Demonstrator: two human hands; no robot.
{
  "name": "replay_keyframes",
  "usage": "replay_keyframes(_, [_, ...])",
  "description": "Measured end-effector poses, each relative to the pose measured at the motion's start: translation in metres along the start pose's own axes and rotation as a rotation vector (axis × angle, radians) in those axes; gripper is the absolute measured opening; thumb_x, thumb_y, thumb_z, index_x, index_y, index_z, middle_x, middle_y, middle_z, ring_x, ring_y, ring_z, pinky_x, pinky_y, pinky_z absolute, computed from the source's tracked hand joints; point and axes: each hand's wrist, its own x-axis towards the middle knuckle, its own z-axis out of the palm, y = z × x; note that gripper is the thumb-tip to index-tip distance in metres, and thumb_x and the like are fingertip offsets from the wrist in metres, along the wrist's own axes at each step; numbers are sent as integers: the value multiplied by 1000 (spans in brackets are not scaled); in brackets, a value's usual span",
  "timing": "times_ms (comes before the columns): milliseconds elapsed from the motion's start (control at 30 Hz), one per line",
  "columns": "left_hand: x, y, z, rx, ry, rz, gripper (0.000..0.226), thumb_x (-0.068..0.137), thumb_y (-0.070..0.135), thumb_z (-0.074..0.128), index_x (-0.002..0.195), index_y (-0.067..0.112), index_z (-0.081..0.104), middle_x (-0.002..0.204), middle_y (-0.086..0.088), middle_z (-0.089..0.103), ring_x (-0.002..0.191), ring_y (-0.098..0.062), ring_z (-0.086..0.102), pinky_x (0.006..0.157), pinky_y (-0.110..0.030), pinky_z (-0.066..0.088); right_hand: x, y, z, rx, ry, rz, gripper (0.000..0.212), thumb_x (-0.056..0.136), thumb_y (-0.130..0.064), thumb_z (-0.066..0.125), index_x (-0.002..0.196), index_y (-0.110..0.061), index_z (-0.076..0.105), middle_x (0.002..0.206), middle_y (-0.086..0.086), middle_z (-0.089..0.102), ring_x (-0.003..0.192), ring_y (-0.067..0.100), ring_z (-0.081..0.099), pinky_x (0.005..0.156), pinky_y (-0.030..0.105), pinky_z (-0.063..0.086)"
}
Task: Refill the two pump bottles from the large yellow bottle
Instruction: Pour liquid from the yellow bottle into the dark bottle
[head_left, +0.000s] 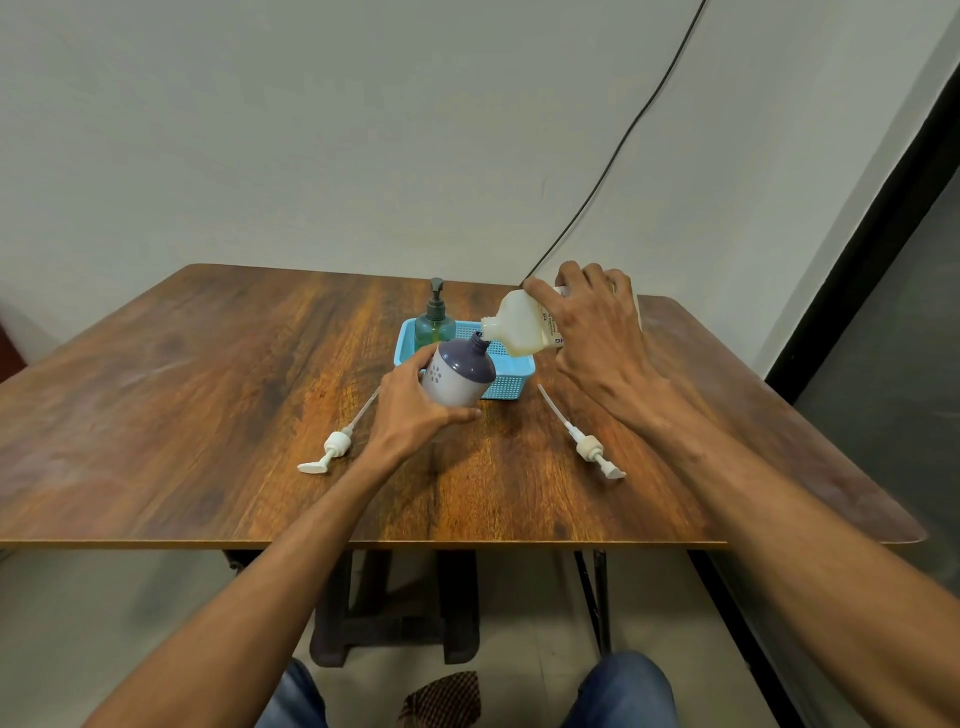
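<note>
We tilt yellow bottle (524, 325) in right hand (597, 332), left hand (415, 402) gripping purple bottle (460, 371); keep mouths aligned, pour slow.

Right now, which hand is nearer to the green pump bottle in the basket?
Left. The left hand, holding the purple bottle, sits just in front of the green bottle. The right hand, tilting the yellow bottle, is farther off to its right.
</note>
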Motion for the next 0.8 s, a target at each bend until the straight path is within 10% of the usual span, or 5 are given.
replay_keyframes(800, [-1, 1, 0, -13, -3, 8, 89, 54, 27, 96, 134, 16, 56, 120, 1, 65, 101, -12, 60, 77, -15, 48, -1, 1, -7, -14, -21, -7, 74, 69, -10, 72, 137, -27, 46, 120, 10, 51, 106, 30, 48, 92, 46, 35])
